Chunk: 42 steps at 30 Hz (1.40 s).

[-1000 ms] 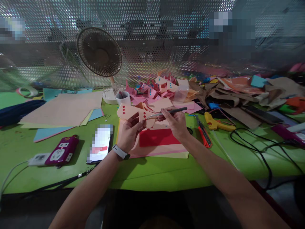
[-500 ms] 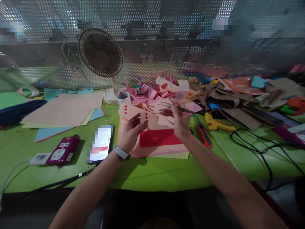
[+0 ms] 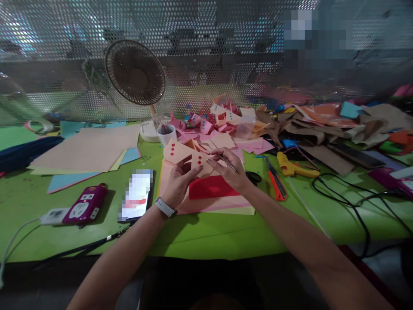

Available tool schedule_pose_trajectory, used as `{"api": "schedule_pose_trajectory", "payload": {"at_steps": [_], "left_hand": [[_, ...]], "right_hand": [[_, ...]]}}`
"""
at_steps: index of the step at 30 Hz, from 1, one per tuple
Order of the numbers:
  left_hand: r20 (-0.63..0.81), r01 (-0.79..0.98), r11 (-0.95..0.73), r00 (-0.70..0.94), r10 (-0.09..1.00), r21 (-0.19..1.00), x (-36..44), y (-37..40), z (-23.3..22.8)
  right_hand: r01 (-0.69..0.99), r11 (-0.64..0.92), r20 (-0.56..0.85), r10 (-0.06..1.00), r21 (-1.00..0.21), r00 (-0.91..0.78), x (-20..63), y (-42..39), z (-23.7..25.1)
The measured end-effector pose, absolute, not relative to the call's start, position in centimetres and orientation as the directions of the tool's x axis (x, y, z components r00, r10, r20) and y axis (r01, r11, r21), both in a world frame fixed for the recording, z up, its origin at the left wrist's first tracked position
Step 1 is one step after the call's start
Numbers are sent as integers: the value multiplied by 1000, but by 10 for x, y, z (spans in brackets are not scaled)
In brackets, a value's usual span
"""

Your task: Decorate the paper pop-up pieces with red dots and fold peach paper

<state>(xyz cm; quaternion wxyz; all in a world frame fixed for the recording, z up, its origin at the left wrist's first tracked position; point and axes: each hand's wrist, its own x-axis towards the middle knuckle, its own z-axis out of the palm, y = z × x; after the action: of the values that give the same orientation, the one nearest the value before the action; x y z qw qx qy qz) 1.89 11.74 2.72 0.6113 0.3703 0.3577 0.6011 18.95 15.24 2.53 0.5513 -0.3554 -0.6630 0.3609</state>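
My left hand (image 3: pixel 178 183) pinches a folded peach paper piece (image 3: pixel 179 154) that carries rows of small red diamonds on two faces. My right hand (image 3: pixel 232 172) has slim metal tweezers (image 3: pixel 228 162) tucked in its grip, their tips pointing up and to the left. Its fingertips are at the right edge of the folded piece, over the diamonds; whether they hold a small bit there is hidden. Below both hands, a red paper strip (image 3: pixel 209 189) lies on a stack of peach and yellow sheets (image 3: pixel 222 206). Black-handled scissors (image 3: pixel 254 177) are partly hidden beside my right hand.
Folded pink and peach pieces (image 3: pixel 222 118) are heaped behind my hands, near a white cup (image 3: pixel 167 137) and a fan (image 3: pixel 135 73). An orange cutter (image 3: pixel 276 183) and yellow glue gun (image 3: pixel 295 167) lie right; a phone (image 3: pixel 137 193) and purple power strip (image 3: pixel 84 206) left.
My right hand has come down and left, its fingertips now at the folded piece's edge. The tweezers have swung from nearly level to a steep slant. My left hand has barely moved.
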Motion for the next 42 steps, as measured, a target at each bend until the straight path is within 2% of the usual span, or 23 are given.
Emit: {"api": "schedule_pose_trajectory", "payload": {"at_steps": [6, 13, 22, 26, 32, 36, 40, 42], "left_hand": [[104, -406, -69, 66, 992, 911, 18, 121, 22], [82, -442, -38, 82, 993, 896, 17, 120, 23], [163, -434, -145, 4, 987, 889, 20, 122, 21], [150, -477, -113, 40, 988, 872, 20, 121, 23], [84, -481, -122, -99, 992, 868, 18, 124, 12], [125, -461, -167, -122, 985, 871, 16, 126, 10], [135, -468, -192, -154, 979, 863, 14, 127, 14], [119, -476, -201, -197, 973, 856, 13, 128, 14]], "right_hand": [[32, 482, 471, 867, -876, -162, 186, 152, 18], [31, 479, 470, 870, -877, -148, 185, 151, 19], [-7, 425, 420, 891, -905, -171, 180, 147, 16], [-17, 433, 428, 883, -901, -192, 181, 149, 14], [32, 504, 480, 839, -863, -256, 178, 142, 17], [67, 540, 527, 838, -839, -143, 178, 141, 20], [73, 610, 613, 779, -789, 129, 189, 150, 35], [108, 609, 614, 745, -785, 261, 198, 158, 46]]}}
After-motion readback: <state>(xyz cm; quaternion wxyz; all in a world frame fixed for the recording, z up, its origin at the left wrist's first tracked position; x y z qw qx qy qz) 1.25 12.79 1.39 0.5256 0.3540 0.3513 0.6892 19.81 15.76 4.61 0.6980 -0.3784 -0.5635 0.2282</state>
